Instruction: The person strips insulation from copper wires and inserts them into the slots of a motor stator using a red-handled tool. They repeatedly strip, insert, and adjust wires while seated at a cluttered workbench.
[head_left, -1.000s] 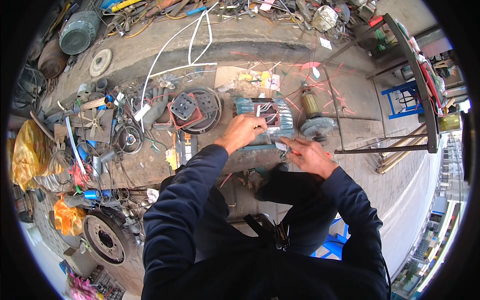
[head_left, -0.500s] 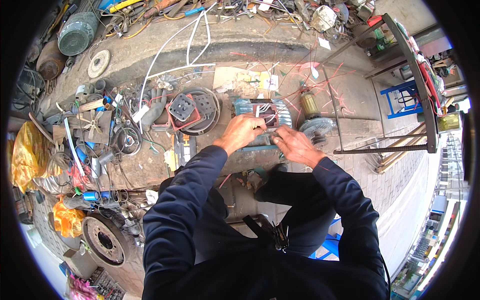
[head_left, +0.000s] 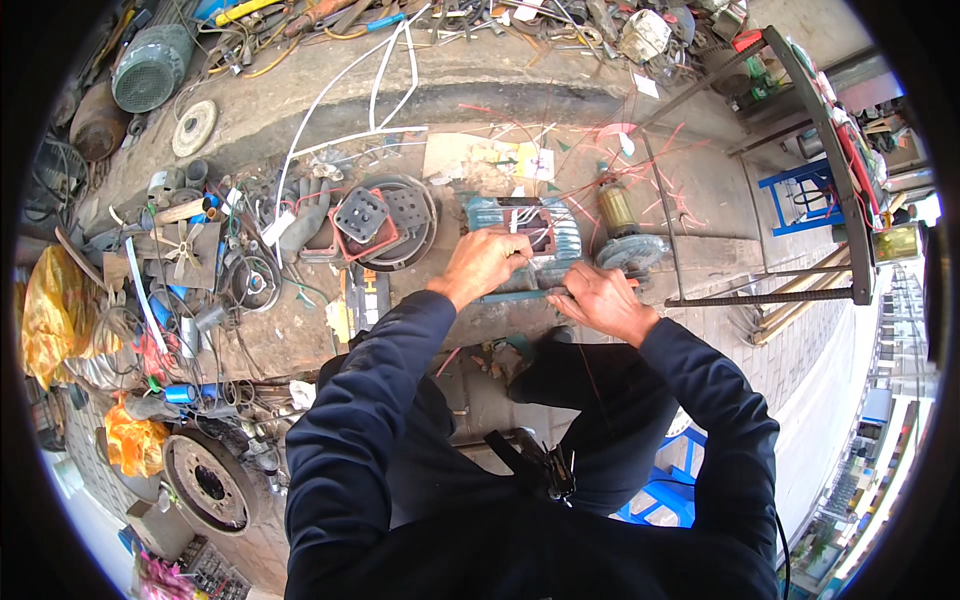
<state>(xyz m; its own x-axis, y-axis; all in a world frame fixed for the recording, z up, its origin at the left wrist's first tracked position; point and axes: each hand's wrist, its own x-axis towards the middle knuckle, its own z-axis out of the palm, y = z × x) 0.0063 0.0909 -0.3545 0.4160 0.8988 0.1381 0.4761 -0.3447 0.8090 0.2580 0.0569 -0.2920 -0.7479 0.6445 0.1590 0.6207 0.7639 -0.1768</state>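
On the ground in front of me lies a light-blue electric motor body (head_left: 567, 235) with its square, dark-red terminal box (head_left: 543, 243) uncovered. White-sleeved wires (head_left: 527, 216) show inside the box. My left hand (head_left: 487, 262) is at the box's near-left edge, thumb and fingers pinched; what is between them is too small to make out. Beside the motor's near-right side, my right hand (head_left: 603, 298) is closed with its fingertips together. Something small and dark shows at those fingertips, and a reddish end sticks out by the knuckles. I cannot tell what it is.
Right of the motor lies a rotor (head_left: 618, 208) with a grey end shield (head_left: 632, 252), among scattered red wires. A rusty metal frame (head_left: 770, 298) stands further right. On the left are a round dark cover (head_left: 425, 245), a grey glove (head_left: 303, 222) and assorted parts.
My right hand has drawn away from the terminal box, moving right and toward me. My left hand stays almost in place at the box.
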